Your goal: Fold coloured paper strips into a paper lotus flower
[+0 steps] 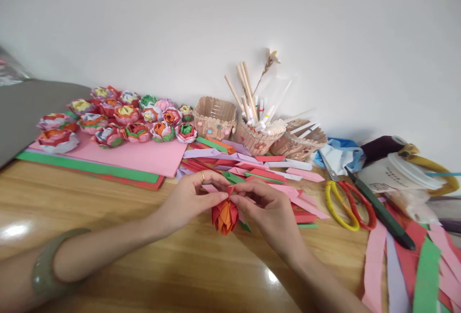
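Observation:
Between my two hands hangs a folded paper flower [225,217] with orange inner petals and red outer ones, its tip pointing down over the wooden table [173,265]. My left hand [198,195] pinches the flower's upper end from the left, thumb against fingers; a ring sits on one finger and a bangle on the wrist. From the right, my right hand [268,207] pinches the same end with thumb and forefinger. Green paper pieces show behind the flower. Just beyond my hands lies a pile of folded paper strips [268,166] in red, pink, lilac, green and white.
Finished paper flowers [126,114] stand on stacked coloured sheets [154,152] at the left. Three baskets [216,118] line the wall, two holding sticks and pens. Scissors [345,207], a dark green cutter [382,212], a white tub [392,171] and loose paper strips [427,272] lie right.

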Demonstrator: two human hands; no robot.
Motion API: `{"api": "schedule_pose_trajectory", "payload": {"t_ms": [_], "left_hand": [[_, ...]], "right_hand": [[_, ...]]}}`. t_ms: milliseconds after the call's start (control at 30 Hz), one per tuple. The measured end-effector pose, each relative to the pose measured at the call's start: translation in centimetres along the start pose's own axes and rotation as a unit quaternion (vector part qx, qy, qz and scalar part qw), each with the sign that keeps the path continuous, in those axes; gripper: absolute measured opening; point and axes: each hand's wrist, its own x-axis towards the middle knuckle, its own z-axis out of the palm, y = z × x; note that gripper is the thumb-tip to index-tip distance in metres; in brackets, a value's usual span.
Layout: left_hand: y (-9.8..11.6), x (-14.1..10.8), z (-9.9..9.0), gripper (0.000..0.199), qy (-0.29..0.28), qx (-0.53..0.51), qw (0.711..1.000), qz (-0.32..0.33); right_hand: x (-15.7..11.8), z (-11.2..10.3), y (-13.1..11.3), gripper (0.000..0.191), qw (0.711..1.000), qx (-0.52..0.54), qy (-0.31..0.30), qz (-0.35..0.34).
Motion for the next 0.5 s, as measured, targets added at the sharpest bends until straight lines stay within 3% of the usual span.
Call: {"api": "schedule_pose_trajectory", "payload": {"t_ms": [300, 500], "left_hand": [[-0.9, -0.8, 0.0, 0.012, 0.092, 0.104, 0.979, 0.152], [-1.2, -1.1, -0.1, 0.009, 0.093, 0.142, 0.929, 0.329]], "right_hand": [[-0.9, 0.3, -0.3, 0.018, 0.961, -0.134, 0.064, -0.231], [-1.3, 0.4, -0.7, 0.019, 0.939, -0.17, 0.096, -0.284]]}}
